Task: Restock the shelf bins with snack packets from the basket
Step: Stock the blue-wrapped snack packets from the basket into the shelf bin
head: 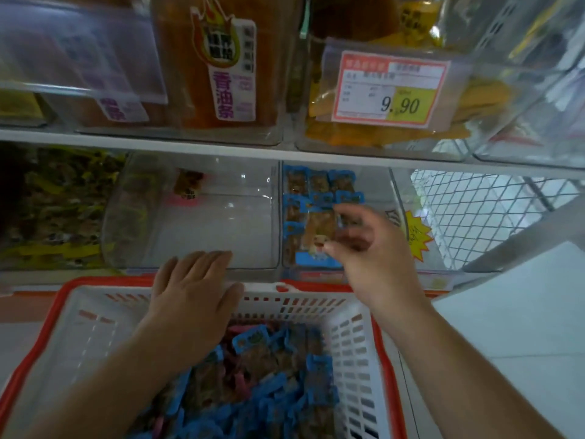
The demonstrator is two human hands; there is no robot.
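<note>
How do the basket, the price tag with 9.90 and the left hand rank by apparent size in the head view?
1. basket
2. price tag and left hand: they look alike, and nearness to the camera makes it unsure.

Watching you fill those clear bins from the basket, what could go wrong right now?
The right hand hovers over the bin of blue-edged packets, fingers loosely curled; whether it pinches a packet is too blurred to tell, but one could drop outside the bin.

The left hand rests flat across the basket rim; leaning harder might tip the basket.
</note>
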